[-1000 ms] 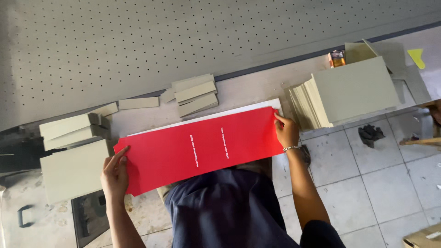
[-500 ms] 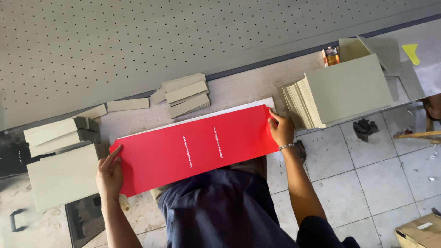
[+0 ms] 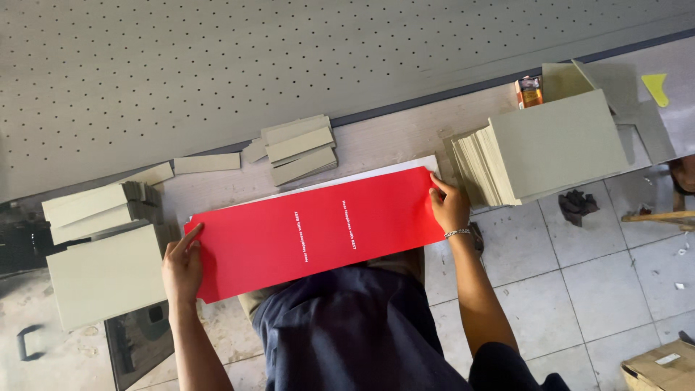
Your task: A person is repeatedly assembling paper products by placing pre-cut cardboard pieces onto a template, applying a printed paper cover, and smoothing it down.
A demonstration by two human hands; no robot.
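The long red sheet lies across the bench edge over a white sheet. The left hand presses its left end with fingers spread flat; the right hand pinches its right end, beside the grey board stack.

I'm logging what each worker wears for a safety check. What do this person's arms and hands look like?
Both hands are bare, without gloves. The right hand has a thin silver chain bracelet at the wrist. The left hand shows no jewellery. Both forearms are uncovered; a dark sleeve begins only near the right upper arm.
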